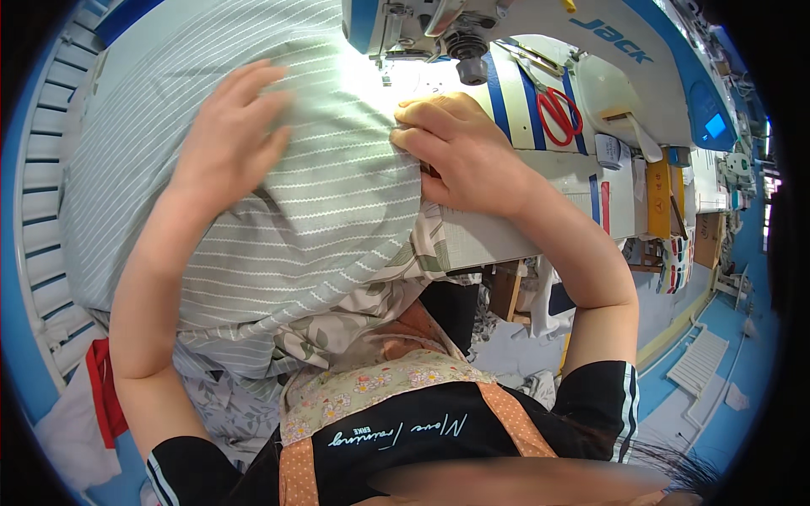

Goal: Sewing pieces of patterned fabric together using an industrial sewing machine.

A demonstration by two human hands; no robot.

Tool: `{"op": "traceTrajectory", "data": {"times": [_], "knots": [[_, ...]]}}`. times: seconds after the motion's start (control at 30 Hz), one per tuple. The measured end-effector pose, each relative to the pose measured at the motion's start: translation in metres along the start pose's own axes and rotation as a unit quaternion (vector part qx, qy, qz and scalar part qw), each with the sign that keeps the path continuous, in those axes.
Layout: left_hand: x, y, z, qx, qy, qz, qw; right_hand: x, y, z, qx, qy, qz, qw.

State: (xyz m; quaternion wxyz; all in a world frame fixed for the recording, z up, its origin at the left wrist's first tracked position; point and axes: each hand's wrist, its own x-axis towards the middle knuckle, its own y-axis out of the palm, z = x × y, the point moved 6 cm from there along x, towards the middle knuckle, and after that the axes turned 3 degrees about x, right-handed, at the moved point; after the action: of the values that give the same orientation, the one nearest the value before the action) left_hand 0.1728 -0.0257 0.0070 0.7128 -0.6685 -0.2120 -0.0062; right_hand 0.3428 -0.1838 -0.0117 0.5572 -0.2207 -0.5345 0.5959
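Note:
A large pale grey-green fabric with white stripes point(312, 160) spreads across the sewing table and hangs down over my lap. Over its middle is my left hand point(240, 126), slightly blurred, fingers apart and holding nothing. My right hand point(460, 148) pinches the fabric's right edge, thumb underneath, just below the sewing machine's needle area point(386, 72). Bright lamp light washes out the cloth around the needle. Beneath the striped layer, a leaf-patterned cloth point(325, 333) shows near my apron.
The white and blue sewing machine point(540, 25) arches over the far side. Red-handled scissors point(558, 116) lie right of my right hand. Beyond them stand a yellow box point(662, 198) and a small roll of white tape point(612, 152). A white slatted rail point(42, 194) borders the left.

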Motion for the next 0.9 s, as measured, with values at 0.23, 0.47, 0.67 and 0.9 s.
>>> {"op": "traceTrajectory", "data": {"times": [0.23, 0.47, 0.67, 0.9], "knots": [[0.031, 0.021, -0.073, -0.186, 0.083, -0.036, 0.978, -0.001, -0.005, 0.006, -0.012, -0.011, -0.032, 0.999], [0.028, 0.028, -0.072, -0.189, 0.107, -0.057, 0.974, -0.006, -0.006, 0.018, -0.042, -0.069, -0.082, 0.993], [0.03, 0.027, -0.069, -0.219, 0.056, -0.043, 0.973, -0.006, 0.001, 0.024, -0.008, -0.101, -0.081, 0.992], [0.03, 0.029, -0.067, -0.199, 0.073, -0.045, 0.976, -0.011, -0.007, -0.001, 0.006, -0.001, -0.185, 0.983]]}}
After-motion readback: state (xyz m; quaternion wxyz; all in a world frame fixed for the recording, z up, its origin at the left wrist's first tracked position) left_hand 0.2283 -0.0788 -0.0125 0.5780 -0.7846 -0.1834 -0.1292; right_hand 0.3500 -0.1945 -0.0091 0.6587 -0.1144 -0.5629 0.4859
